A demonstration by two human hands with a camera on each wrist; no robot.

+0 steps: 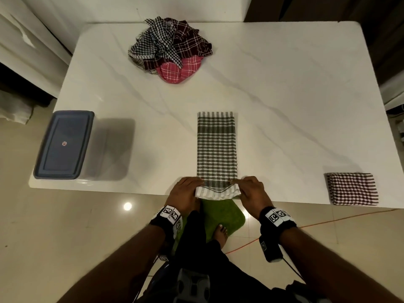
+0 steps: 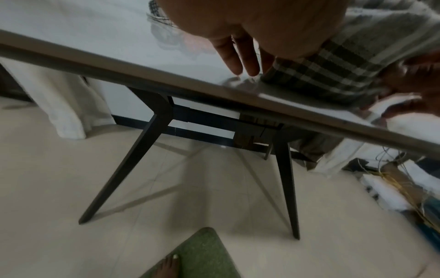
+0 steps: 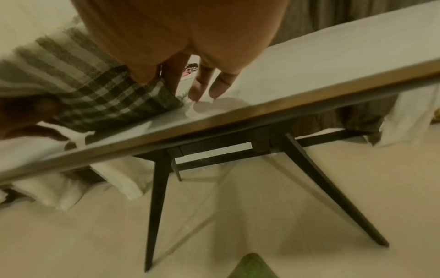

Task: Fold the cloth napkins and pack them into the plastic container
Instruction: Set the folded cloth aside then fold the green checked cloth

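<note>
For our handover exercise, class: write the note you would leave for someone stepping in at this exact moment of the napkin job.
Left hand and right hand: each pinches a near corner of the green checked napkin, lifting its near end at the table edge.
That napkin lies as a long strip pointing away from the person.
Done: one dark red checked napkin lies folded at the near right.
Left: finish this fold; fold the pile of napkins at the far side; open the plastic container, lid on, near left, and pack everything.

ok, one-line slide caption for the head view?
Both hands, left hand and right hand, pinch the green checked napkin at the table edge.
</note>
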